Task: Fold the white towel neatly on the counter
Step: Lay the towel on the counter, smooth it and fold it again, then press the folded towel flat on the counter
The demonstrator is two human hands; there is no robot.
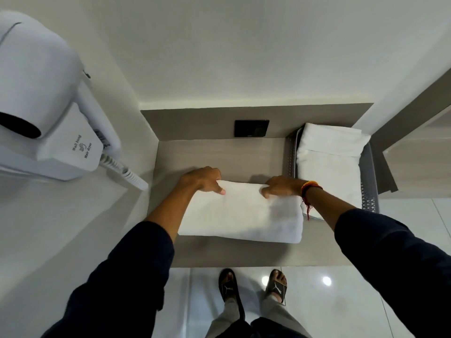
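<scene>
White towel (240, 213) lies mid-counter (219, 152), already a compact rectangle, long axis 9-to-3 o'clock, near rounded fold edge at 6 o'clock. Left hand (203, 179) at the towel's 11 o'clock corner, right hand (280, 186) at its 1 o'clock corner; both pinch the far edge, thumbs on top, other fingers curled around or under the cloth, so closed on fabric, not spread. How many layers each pinch takes in, cannot tell. Red-orange thread band on right wrist (308, 187). Perforated grey tray (368, 176) at 3 o'clock holds more folded white towels (329, 154), one corner just beside the working towel. Black wall plate (251, 128) at 12 o'clock, wall-hung hair dryer (46, 98) at 9-10 o'clock. Judged step: squaring or bringing over the far edge. To do well: keep both corners level, move hands together, land edge flush on near edge, then flatten palms and smooth centre-out to press out air. Watch right corner, may snag tray side. Fold looks near done.
</scene>
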